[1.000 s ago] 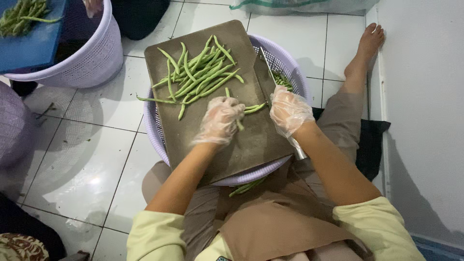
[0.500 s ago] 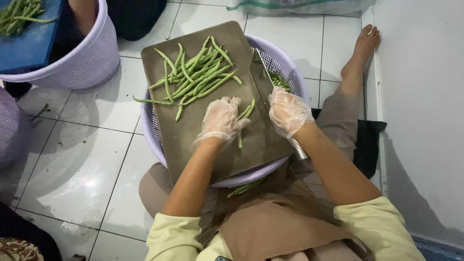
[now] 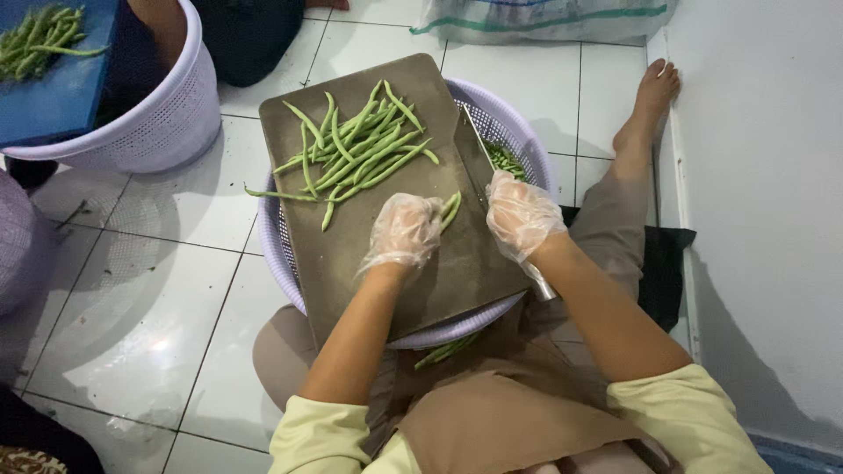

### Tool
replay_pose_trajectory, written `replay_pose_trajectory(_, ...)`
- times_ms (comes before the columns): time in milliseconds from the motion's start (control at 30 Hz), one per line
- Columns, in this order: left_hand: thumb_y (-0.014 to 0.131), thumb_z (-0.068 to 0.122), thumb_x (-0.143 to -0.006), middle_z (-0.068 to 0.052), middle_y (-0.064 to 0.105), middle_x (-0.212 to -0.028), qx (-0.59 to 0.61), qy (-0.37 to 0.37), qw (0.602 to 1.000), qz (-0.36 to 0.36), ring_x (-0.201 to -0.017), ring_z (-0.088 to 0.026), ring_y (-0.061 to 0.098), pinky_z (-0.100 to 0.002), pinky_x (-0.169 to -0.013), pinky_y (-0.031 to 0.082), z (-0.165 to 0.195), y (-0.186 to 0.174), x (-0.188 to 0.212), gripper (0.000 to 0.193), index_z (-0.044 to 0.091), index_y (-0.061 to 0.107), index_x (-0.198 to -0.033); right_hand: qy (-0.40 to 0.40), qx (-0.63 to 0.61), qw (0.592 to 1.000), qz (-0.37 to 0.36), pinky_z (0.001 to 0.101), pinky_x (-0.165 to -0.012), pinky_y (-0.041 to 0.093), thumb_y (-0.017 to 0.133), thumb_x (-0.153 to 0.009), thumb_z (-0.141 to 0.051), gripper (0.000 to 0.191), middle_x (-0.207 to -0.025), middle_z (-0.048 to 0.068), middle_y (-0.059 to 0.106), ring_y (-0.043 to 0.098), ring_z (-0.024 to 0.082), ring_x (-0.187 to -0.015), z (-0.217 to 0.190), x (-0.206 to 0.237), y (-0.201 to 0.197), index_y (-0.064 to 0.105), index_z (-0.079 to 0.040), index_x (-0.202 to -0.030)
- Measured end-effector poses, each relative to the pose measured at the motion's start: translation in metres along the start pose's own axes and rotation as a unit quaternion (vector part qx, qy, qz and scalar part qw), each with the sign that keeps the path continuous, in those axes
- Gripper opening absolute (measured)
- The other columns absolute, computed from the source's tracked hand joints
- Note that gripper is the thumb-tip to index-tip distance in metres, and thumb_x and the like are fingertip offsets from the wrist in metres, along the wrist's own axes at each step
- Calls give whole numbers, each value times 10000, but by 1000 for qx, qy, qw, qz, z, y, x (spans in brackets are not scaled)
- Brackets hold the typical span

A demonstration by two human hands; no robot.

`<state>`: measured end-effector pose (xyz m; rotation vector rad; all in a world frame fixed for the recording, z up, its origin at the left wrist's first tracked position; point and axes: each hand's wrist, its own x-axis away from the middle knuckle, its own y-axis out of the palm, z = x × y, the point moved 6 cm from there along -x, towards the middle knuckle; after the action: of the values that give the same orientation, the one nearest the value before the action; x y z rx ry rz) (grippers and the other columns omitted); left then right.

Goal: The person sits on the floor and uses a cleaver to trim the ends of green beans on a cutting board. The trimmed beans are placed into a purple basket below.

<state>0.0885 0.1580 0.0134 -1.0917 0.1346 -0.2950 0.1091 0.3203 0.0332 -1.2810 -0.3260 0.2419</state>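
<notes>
Cutting step in hand: left hand [image 3: 404, 230] closed on a few green beans [image 3: 450, 209], right hand [image 3: 520, 213] gripping knife [image 3: 476, 149] over cutting board [image 3: 369, 254]. Next, likely: align beans squarely beneath blade, fingertips clear.

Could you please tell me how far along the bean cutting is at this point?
Done: cut pieces lie in the basket. In hand: the left hand holds a few beans on the board; the right hand grips the knife. Left: the pile of whole beans.
</notes>
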Motion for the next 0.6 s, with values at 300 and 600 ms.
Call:
replay_pose_trajectory(300,628,177,-952,-186,684,-1010,-117,203,972,21,-964,-366,665,-477,-840,536,16,38,-16,224,145,726,-1151,76,-128,989,-16,386,-777,604,677,-869,-71,311,-958,182,684,734,315,-916,5,3,-4,527,39,-1119)
replay_pose_trajectory(600,712,212,-879,-127,724,-1050,-21,107,992,61,-989,-360,661,-469,-899,512,10,2,9,218,150,758,-1084,149,-198,969,22,446,-691,594,596,-1006,-111,155,-896,182,684,727,341,-805,17,9,24,548,-7,-1110)
